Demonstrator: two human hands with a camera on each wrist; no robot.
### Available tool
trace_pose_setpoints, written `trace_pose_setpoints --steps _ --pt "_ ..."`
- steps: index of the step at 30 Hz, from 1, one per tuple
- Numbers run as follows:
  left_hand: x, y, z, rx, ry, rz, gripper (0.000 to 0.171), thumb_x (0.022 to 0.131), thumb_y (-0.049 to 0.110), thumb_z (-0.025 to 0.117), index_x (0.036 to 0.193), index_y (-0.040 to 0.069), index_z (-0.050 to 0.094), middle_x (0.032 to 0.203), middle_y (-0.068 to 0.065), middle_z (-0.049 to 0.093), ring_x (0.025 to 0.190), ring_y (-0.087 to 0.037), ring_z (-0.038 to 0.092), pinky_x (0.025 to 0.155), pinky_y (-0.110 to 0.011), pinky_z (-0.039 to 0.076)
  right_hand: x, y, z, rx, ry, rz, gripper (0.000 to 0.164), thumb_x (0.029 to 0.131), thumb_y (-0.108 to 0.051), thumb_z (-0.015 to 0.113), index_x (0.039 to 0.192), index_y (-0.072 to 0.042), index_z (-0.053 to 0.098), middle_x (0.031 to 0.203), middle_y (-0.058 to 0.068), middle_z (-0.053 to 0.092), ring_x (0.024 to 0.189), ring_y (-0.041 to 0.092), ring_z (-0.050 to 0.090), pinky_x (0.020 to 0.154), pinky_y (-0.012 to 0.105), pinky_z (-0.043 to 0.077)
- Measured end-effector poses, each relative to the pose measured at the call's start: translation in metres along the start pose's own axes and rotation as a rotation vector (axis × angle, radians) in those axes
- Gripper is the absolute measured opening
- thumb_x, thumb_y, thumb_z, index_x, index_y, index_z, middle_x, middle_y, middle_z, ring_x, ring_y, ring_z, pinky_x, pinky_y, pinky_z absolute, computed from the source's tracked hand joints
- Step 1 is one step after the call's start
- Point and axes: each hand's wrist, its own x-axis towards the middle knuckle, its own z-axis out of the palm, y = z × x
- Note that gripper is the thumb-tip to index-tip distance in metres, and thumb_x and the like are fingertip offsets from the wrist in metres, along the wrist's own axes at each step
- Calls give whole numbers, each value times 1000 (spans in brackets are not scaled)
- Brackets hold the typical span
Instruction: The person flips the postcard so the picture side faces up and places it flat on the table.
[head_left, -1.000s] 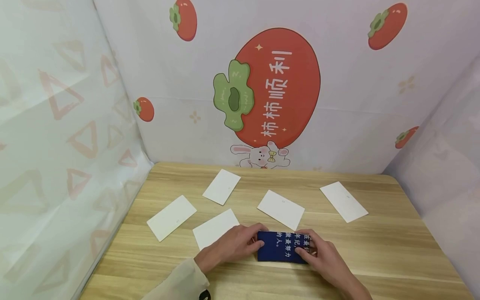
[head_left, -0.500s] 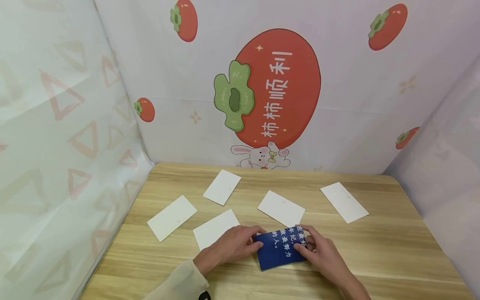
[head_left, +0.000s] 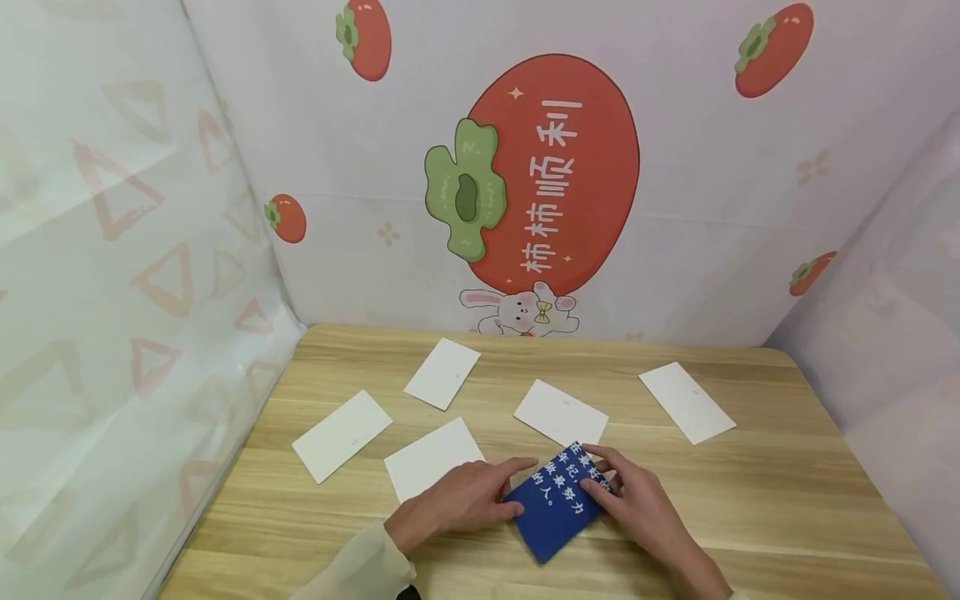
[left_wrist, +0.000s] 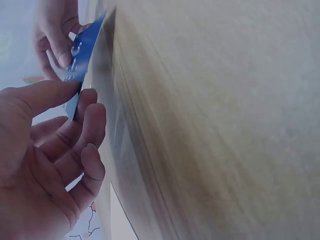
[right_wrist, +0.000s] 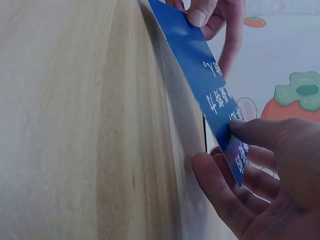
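A blue card (head_left: 551, 512) printed with white Chinese characters is held between both hands, turned at a slant in the head view. My left hand (head_left: 467, 497) pinches its left corner, thumb on the printed face and fingers behind. At the opposite end, my right hand (head_left: 639, 504) grips the card, with the thumb (right_wrist: 250, 131) on the lettering and the other fingers underneath. Both wrist views show the card tilted, close over the wooden table (head_left: 780, 492).
Several white cards lie spread on the table: one beside the left hand (head_left: 429, 457), one just beyond the blue card (head_left: 558, 410), one at far right (head_left: 687, 402), others at left (head_left: 342, 436) and back (head_left: 442, 372). Printed cloth (head_left: 697, 250) stands behind.
Between both hands, the blue card has turned from lying straight across to a steep slant, its near left corner swinging toward the person. The white cards have stayed put.
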Motion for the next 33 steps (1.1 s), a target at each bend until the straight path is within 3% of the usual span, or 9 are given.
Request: trace_pose_setpoints --steps 4,10,14,18,22,29,33 --pt "-2 -1 2 -14 -25 49 73 103 34 75 168 38 40 75 20 58 65 2 53 63 -19 44 3 -3 1 -44 15 -43 46 98 -16 83 142 -17 71 112 5 78 74 3 59 64 23 52" --pt "-4 -1 1 17 -74 99 70 103 41 75 166 38 45 80 16 54 69 0 49 65 -19 40 5 -7 4 -113 17 -90 40 98 -17 83 137 -18 75 119 5 80 82 5 61 74 25 54" --pt "-6 -1 1 43 -93 104 77 99 48 79 167 37 43 85 17 55 75 0 51 69 -19 42 6 -7 7 -162 29 -131 38 98 -17 83 135 -18 76 122 3 80 99 13 71 88 37 61" --pt "-9 0 2 63 -112 107 84 96 50 81 169 35 40 88 17 56 81 0 53 75 -19 45 9 -7 11 -197 35 -175 38 97 -15 83 135 -19 76 125 2 79 116 24 75 101 51 60" --pt "-11 2 3 111 -116 118 85 97 48 81 169 31 40 89 16 59 82 0 53 78 -20 46 12 -9 12 -208 8 -203 39 99 -14 81 137 -17 75 130 4 77 123 27 74 106 53 59" --pt "-15 8 4 158 -129 112 88 96 45 83 171 30 37 81 17 54 74 1 52 70 -19 44 16 -13 12 -225 -49 -255 38 102 -15 78 139 -17 73 130 0 76 123 25 72 107 52 58" --pt "-16 11 6 206 -115 150 87 97 43 83 170 24 40 77 21 53 70 5 50 67 -15 41 18 -12 14 -230 -67 -274 37 102 -15 77 139 -17 73 131 -3 76 125 25 71 108 53 57"
